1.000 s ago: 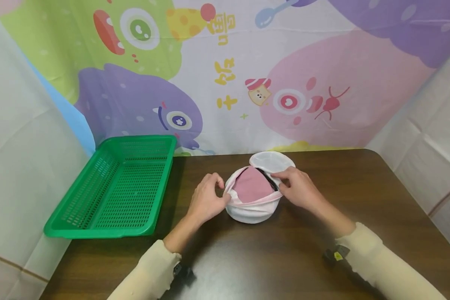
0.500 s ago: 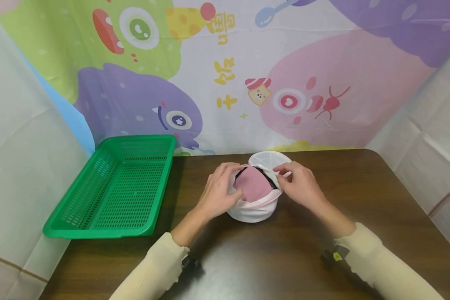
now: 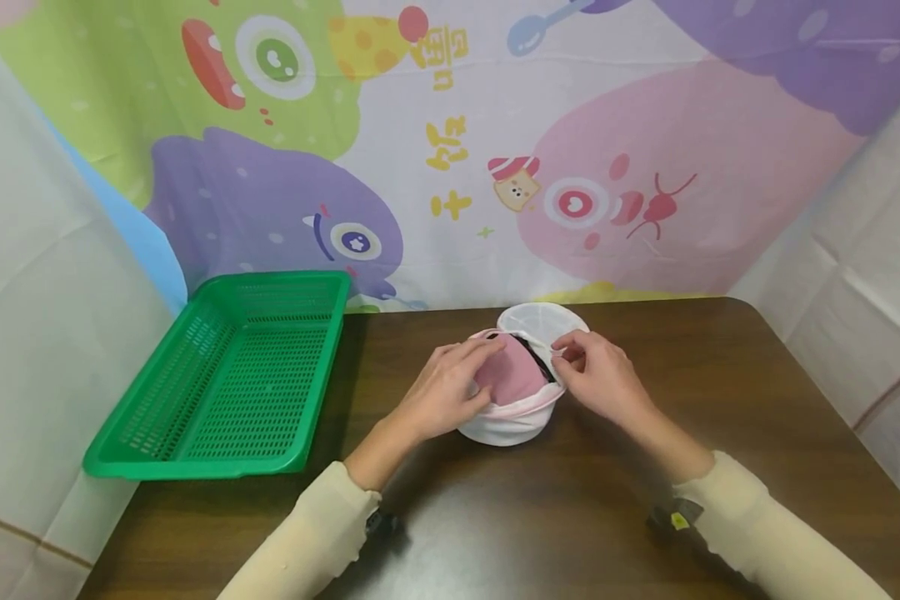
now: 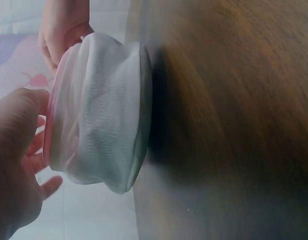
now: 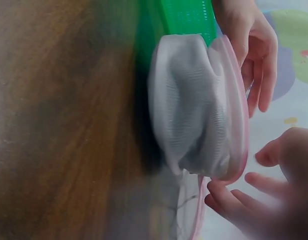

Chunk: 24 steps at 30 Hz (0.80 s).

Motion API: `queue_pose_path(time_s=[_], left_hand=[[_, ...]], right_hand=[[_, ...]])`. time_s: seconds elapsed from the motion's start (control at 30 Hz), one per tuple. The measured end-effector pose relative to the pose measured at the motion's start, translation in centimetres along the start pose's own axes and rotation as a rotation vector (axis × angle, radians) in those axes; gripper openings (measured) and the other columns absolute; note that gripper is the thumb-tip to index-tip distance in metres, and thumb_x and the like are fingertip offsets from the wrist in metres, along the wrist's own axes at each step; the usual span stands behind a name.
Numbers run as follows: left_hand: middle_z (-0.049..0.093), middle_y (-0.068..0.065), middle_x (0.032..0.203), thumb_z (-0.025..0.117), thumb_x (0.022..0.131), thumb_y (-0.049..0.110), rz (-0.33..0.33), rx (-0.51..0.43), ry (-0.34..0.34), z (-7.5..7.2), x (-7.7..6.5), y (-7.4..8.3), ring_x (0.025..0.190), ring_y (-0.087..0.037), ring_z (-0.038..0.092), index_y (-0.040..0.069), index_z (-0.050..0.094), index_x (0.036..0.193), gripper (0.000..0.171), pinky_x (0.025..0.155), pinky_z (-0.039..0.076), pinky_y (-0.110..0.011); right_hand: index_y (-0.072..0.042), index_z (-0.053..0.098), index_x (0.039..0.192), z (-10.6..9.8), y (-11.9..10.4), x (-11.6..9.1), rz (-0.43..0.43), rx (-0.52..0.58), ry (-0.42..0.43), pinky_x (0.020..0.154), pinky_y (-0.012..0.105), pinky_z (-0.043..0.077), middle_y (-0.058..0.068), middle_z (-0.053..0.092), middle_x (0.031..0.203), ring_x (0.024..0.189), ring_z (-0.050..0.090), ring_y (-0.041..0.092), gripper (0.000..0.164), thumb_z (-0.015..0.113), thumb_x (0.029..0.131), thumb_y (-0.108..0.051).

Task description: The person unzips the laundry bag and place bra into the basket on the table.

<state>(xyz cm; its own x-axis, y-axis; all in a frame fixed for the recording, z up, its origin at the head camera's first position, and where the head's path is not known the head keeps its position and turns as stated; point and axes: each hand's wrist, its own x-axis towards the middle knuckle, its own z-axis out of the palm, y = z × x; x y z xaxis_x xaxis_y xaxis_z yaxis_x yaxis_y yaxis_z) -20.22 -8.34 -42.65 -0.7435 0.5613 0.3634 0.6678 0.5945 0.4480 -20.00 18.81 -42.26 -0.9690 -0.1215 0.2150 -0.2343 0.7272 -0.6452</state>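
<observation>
A round white mesh laundry bag (image 3: 506, 429) with a pink zipper rim stands on the table, its round lid (image 3: 543, 321) folded back behind it. Inside lies a folded pink item (image 3: 513, 375) with a black edge; what kind it is, I cannot tell. My left hand (image 3: 446, 387) reaches over the left side of the opening, fingers fairly straight and the thumb by the rim. At the right side, my right hand (image 3: 603, 375) is bent near the rim and lid. In the right wrist view, its thumb and fingers (image 5: 221, 197) stand apart, close to the rim.
To the left stands a green plastic basket (image 3: 318, 400) with perforated sides. The brown wooden table (image 3: 540, 525) meets a cartoon-printed cloth (image 3: 457, 250) at its back edge. White tiled walls (image 3: 870, 275) flank both sides.
My left hand has moved from the bag's left rim rightward over the opening, covering part of the pink item. The right hand has shifted only slightly at the right rim.
</observation>
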Motion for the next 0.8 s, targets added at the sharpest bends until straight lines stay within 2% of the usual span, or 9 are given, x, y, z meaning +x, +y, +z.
queue_pose_path(time_s=[0.17, 0.3, 0.4, 0.6, 0.73, 0.8], left_hand=[[0.067, -0.019, 0.160, 0.081, 0.097, 0.013, -0.050, 0.053, -0.019, 0.2, -0.1, -0.3, 0.151, -0.040, 0.065, 0.006, 0.063, 0.156, 0.062, 0.119, 0.052, -0.065], [0.071, -0.017, 0.155, 0.084, 0.096, 0.013, -0.092, 0.077, -0.010, 0.4, -0.2, -0.7, 0.141, -0.039, 0.072, 0.006, 0.067, 0.153, 0.059, 0.114, 0.056, -0.064], [0.068, -0.017, 0.158, 0.086, 0.094, 0.013, -0.141, 0.073, -0.010, 0.5, -0.3, -0.9, 0.137, -0.039, 0.073, 0.006, 0.067, 0.153, 0.062, 0.113, 0.059, -0.061], [0.065, -0.017, 0.161, 0.089, 0.090, 0.016, -0.267, 0.029, -0.048, 0.6, -0.2, -1.0, 0.138, -0.040, 0.072, 0.005, 0.059, 0.160, 0.077, 0.116, 0.059, -0.057], [0.066, -0.018, 0.162, 0.088, 0.090, 0.015, -0.293, 0.015, -0.078, 0.5, 0.1, -1.1, 0.147, -0.038, 0.067, 0.004, 0.056, 0.163, 0.081, 0.120, 0.057, -0.059], [0.066, -0.018, 0.162, 0.089, 0.089, 0.017, -0.306, 0.005, -0.091, 0.6, 0.3, -1.5, 0.148, -0.038, 0.066, 0.005, 0.056, 0.163, 0.082, 0.121, 0.056, -0.059]], right_hand=[[-0.006, 0.077, 0.124, 0.6, 0.3, -0.6, 0.023, -0.016, -0.040, 0.090, 0.047, 0.058, 0.014, 0.084, 0.111, 0.095, 0.078, 0.027, 0.024, 0.072, 0.108, -0.023], [-0.005, 0.076, 0.134, 1.1, 0.6, -0.9, 0.020, -0.009, -0.081, 0.095, 0.051, 0.061, 0.016, 0.085, 0.122, 0.104, 0.080, 0.030, 0.031, 0.071, 0.108, -0.020], [-0.005, 0.074, 0.142, 1.5, 0.7, -1.0, 0.013, 0.018, -0.106, 0.097, 0.050, 0.064, 0.019, 0.084, 0.129, 0.110, 0.083, 0.031, 0.038, 0.071, 0.106, -0.016], [-0.003, 0.070, 0.149, 2.2, 1.1, -0.7, 0.010, 0.046, -0.139, 0.082, 0.033, 0.063, 0.019, 0.083, 0.130, 0.093, 0.081, 0.021, 0.048, 0.069, 0.101, -0.008], [0.000, 0.067, 0.152, 2.6, 1.2, -0.5, 0.028, 0.095, -0.165, 0.070, 0.026, 0.064, 0.022, 0.082, 0.130, 0.090, 0.082, 0.021, 0.051, 0.066, 0.100, -0.004], [0.001, 0.065, 0.152, 2.7, 1.2, -0.4, 0.033, 0.119, -0.175, 0.068, 0.026, 0.066, 0.024, 0.081, 0.130, 0.096, 0.082, 0.024, 0.052, 0.065, 0.100, -0.003]])
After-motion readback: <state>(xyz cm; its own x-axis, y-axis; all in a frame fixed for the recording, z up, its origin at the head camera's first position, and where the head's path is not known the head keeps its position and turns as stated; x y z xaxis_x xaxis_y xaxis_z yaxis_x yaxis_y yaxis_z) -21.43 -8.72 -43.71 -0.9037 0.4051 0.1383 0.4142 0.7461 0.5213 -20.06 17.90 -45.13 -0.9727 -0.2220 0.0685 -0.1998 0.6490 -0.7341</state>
